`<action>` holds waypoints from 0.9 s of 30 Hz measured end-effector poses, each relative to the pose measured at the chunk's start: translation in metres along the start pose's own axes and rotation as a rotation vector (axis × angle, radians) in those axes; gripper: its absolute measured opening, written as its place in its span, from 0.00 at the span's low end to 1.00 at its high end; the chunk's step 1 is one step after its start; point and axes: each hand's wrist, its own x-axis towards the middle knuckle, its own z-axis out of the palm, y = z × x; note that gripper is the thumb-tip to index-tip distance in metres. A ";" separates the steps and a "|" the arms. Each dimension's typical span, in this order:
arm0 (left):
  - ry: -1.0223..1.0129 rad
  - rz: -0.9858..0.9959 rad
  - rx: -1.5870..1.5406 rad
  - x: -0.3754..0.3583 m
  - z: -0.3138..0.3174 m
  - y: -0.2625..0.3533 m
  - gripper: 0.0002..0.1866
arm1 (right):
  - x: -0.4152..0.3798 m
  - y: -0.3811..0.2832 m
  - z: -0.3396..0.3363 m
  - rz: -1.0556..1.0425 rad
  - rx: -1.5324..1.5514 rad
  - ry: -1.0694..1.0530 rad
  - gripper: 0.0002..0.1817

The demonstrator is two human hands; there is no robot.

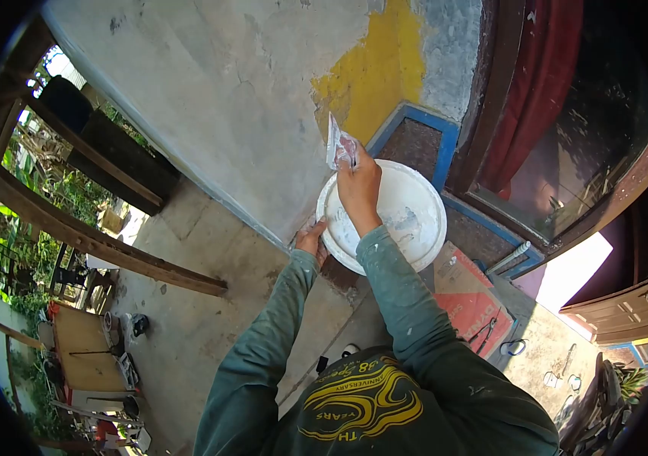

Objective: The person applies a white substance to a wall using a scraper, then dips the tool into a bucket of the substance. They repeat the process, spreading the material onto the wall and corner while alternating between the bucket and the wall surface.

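Note:
My left hand (312, 242) is closed on the left rim of a round white bucket lid (424, 199). Grey and white smears of filler lie on the lid's inner face. Above the lid, my right hand (360, 186) is wrapped around a putty knife (334, 142), its blade pointing up and coated in white. The knife's handle is mostly hidden by my fingers. Just beyond the blade stands a wall (240, 99) with grey, skimmed plaster. A patch of yellow paint (373, 72) shows in its corner, close to the blade.
Blue-edged brown tiles (414, 144) run along the wall's foot. To the right is a window with a red curtain (537, 83). A red board (472, 308) with pliers (483, 333) lies on the floor. At left, a wooden beam (111, 239) crosses the view.

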 end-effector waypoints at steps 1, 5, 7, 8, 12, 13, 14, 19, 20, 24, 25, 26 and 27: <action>-0.003 -0.003 0.005 0.000 -0.001 -0.001 0.18 | 0.008 0.003 0.000 0.051 -0.029 0.000 0.19; 0.078 -0.002 -0.020 -0.007 0.000 -0.005 0.18 | 0.011 0.022 0.020 0.008 -0.015 -0.008 0.21; 0.110 -0.023 0.029 -0.010 -0.004 -0.006 0.20 | -0.004 0.018 0.026 -0.003 -0.004 -0.037 0.21; 0.094 -0.009 0.028 -0.012 -0.005 -0.008 0.17 | -0.020 0.011 0.027 -0.009 0.023 -0.088 0.20; 0.085 -0.035 0.033 -0.015 -0.003 -0.027 0.16 | -0.071 -0.001 0.022 -0.070 0.130 -0.248 0.19; 0.091 -0.045 0.039 -0.016 -0.005 -0.030 0.16 | -0.071 0.003 0.019 -0.063 0.126 -0.242 0.19; 0.099 -0.049 0.042 -0.016 -0.006 -0.033 0.16 | -0.066 0.008 0.014 -0.039 0.154 -0.207 0.19; 0.020 -0.091 -0.036 -0.012 -0.015 -0.057 0.20 | -0.013 0.016 0.004 -0.050 0.033 -0.033 0.20; 0.021 -0.097 -0.022 -0.013 -0.014 -0.061 0.18 | -0.019 0.017 0.006 -0.048 0.029 -0.033 0.20; 0.119 -0.017 0.090 -0.010 -0.027 -0.086 0.20 | -0.080 0.010 0.025 -0.113 0.018 -0.185 0.18; 0.141 -0.048 0.138 -0.012 -0.027 -0.085 0.20 | -0.095 0.009 0.022 -0.104 0.015 -0.190 0.18; 0.158 -0.080 0.188 -0.014 -0.025 -0.083 0.20 | -0.108 0.009 0.019 -0.090 0.039 -0.261 0.17; 0.172 -0.109 0.238 -0.016 -0.022 -0.080 0.21 | -0.115 0.008 0.016 -0.080 0.063 -0.330 0.17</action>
